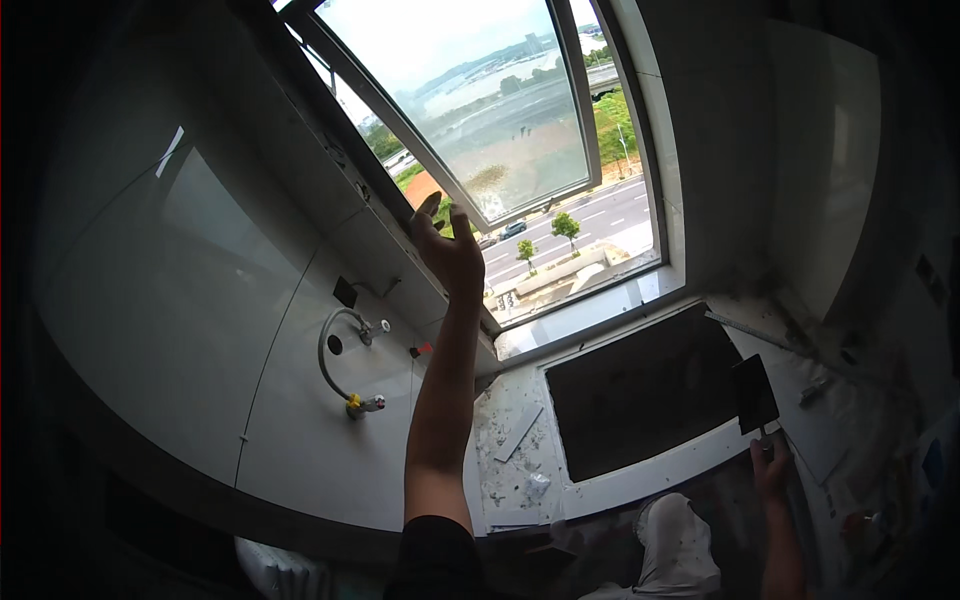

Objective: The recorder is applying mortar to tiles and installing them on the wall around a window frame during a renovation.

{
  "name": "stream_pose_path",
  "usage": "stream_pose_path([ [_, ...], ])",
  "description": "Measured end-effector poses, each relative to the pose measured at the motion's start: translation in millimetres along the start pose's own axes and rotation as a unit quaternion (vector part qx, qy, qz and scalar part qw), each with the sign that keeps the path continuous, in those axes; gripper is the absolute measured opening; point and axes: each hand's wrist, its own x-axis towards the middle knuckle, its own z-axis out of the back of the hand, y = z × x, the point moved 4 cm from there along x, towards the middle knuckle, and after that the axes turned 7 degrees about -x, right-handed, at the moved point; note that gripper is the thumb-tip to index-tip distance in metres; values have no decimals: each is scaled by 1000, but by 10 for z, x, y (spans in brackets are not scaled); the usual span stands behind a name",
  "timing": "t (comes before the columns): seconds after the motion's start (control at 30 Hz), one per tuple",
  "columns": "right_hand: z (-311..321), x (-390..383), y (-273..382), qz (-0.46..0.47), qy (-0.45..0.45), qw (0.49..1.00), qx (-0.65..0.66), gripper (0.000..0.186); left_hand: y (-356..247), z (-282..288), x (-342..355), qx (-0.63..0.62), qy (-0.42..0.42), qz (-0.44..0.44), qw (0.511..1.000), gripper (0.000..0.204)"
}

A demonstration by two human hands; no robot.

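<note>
Your black left sleeve (435,560) and bare left forearm (440,420) are nearest to the camera, and they rise through the middle of the view. At their end, your left hand (452,255) is raised beside the lower left corner of the tilted window sash (500,130); its thumb and fingers stand apart and nothing is seen in them, but I cannot tell whether they touch the frame. Your right hand (770,465) is low on the right side, closed around the handle of a flat scraper (756,393), whose dark rectangular blade points upward, in front of the right end of the countertop opening (645,390). This dark opening lies below the windowsill (570,327). To its left, a pale flat strip (519,433) lies among small debris on the countertop (640,478). On the tiled wall (200,330), left of your forearm, a curved hose (321,350) joins two valves (370,404).
</note>
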Motion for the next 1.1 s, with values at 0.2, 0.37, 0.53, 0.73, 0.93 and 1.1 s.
stream_pose_path([
  [0.2, 117, 1481, 1890, 82, 64, 992, 66, 27, 141, 642, 3453, 310, -104, -218, 919, 80],
  [0.37, 416, 2319, 3185, 159, 53, 980, 105, 27, 492, 837, 4855, 426, -26, -159, 891, 97],
  [0.53, 357, 2902, 4620, -3, 191, 952, 239, 24, 649, 794, 4636, 382, -105, -331, 857, 71],
  [0.73, 208, 3782, 6021, 11, 214, 802, 557, 27, 628, 670, 4691, 368, -92, -305, 874, 68],
  [0.93, 196, 4843, 7592, 69, 215, 621, 751, 30, 566, 784, 4688, 387, -102, -315, 860, 68],
  [1.1, 220, 5612, 8431, 126, 120, 536, 826, 26, 452, 561, 4605, 352, -111, -313, 875, 67],
])
